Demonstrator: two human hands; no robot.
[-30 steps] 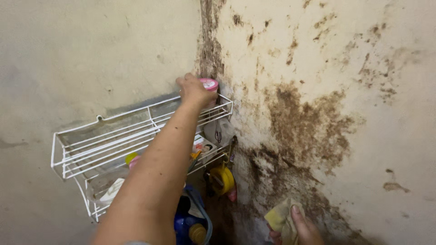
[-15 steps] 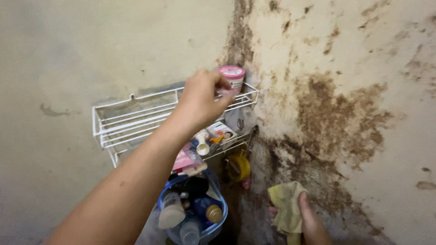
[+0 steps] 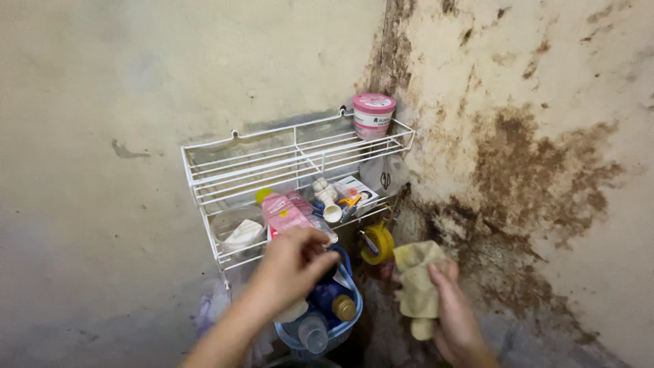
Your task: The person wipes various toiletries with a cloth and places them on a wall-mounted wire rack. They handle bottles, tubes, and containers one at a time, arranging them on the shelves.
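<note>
Two hands: left hand [image 3: 293, 262] off pink tub [image 3: 373, 115], now fingers curled, nothing visibly held, above blue basket [image 3: 351, 308].
Right hand [image 3: 453, 313]: grip clutching yellow cloth [image 3: 417, 283].
Tub: parked on white rack [image 3: 238, 172], far right.

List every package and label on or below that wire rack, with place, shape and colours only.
Pink tub: top shelf, right end; round, white label band.
Pink pouch: lower shelf; flat, yellow cap.
Printed carton: lower shelf, right; small, white.
Blue basket: below the rack; holds capped bottles.
</note>
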